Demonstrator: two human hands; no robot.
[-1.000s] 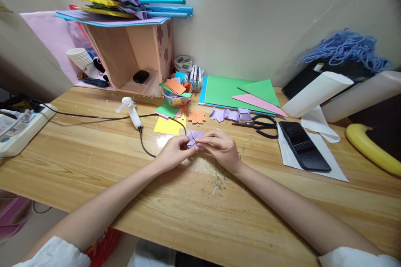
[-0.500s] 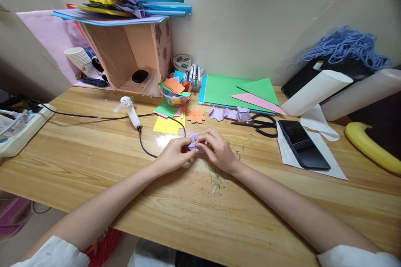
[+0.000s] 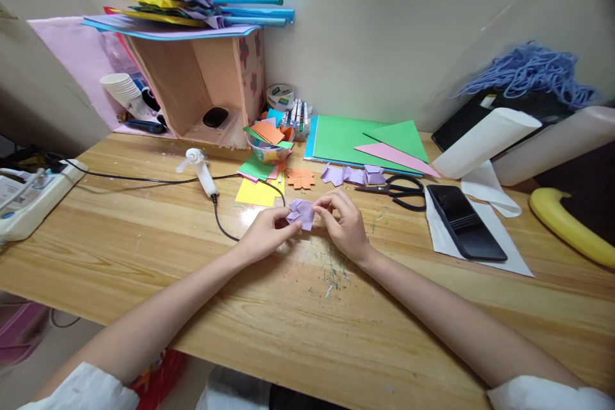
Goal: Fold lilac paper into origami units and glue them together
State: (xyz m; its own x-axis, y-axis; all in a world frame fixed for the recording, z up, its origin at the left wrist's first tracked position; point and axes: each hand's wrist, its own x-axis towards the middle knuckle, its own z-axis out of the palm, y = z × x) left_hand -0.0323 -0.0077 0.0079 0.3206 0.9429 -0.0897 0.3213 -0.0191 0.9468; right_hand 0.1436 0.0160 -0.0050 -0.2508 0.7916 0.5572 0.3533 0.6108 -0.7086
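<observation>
A small folded purple paper (image 3: 302,214) is between my two hands, above the middle of the wooden table. My left hand (image 3: 266,232) grips its left side between thumb and fingers. The thumb and fingertips of my right hand (image 3: 343,224) pinch its upper right edge. Behind it lie an orange paper flower (image 3: 300,179) and several folded purple pieces (image 3: 353,174) in a row. Black scissors (image 3: 401,191) rest to the right of that row.
A glue gun (image 3: 204,174) with a black cord stands left of my hands. Yellow paper (image 3: 259,193) lies near a bowl (image 3: 270,150) of paper pieces. Green sheets (image 3: 346,138) are at the back. A phone (image 3: 464,221) and a banana (image 3: 571,227) lie on the right.
My right hand has shifted slightly right and up, to the edge of the purple paper. More of the paper now shows between my hands.
</observation>
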